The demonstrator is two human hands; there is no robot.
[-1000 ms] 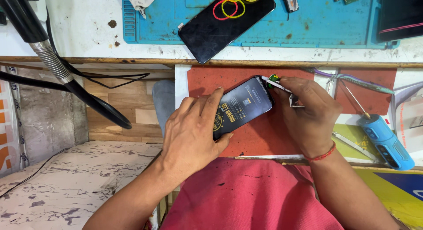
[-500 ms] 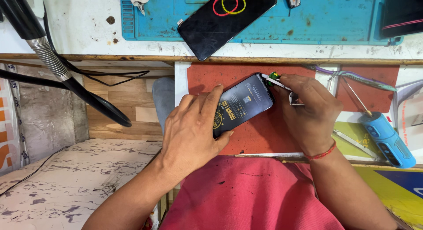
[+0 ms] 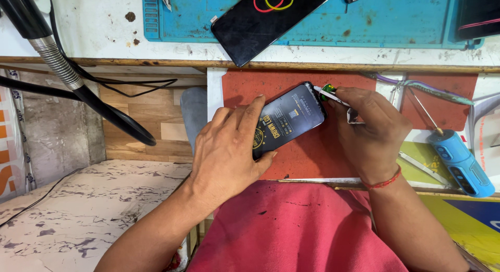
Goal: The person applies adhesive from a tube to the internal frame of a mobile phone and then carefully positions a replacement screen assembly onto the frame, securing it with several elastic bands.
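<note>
A dark phone (image 3: 289, 119) lies tilted on a red mat (image 3: 312, 157) in front of me, its back side showing yellow print. My left hand (image 3: 229, 147) presses down on its lower end, fingers spread over it. My right hand (image 3: 372, 131) grips a thin white tool (image 3: 328, 94) whose tip touches the phone's upper right corner, beside a small green part (image 3: 328, 89).
A second black phone (image 3: 268, 22) wrapped with red and yellow rubber bands lies on a blue work mat (image 3: 396, 22) at the back. A blue electric screwdriver (image 3: 461, 160) and tweezers (image 3: 416, 85) lie to the right. A flexible lamp arm (image 3: 57, 69) crosses the left.
Both hands hold nearly the same pose on the phone. The view has shifted slightly.
</note>
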